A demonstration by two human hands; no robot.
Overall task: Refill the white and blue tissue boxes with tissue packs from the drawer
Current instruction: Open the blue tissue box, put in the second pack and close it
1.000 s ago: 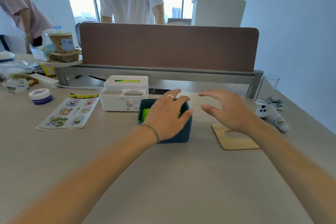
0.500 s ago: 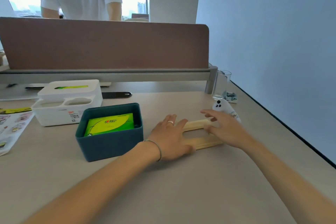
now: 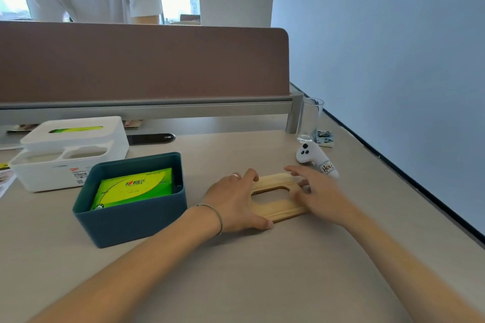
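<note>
- The desk (image 3: 262, 270) carries everything; the blue tissue box (image 3: 131, 217) sits just left of the left hand (image 3: 233, 204), open-topped, a green tissue pack (image 3: 133, 189) already inside.
- The white tissue box (image 3: 70, 152) stands beyond it, lid on, green showing in its slot.
- The wooden lid (image 3: 278, 196) lies flat between both hands; the left hand grips its near-left edge, while the right hand (image 3: 315, 191) touches the far-right end, fingers spread.
- To do it well: lift level, align the lid over the blue rim and press evenly.
</note>
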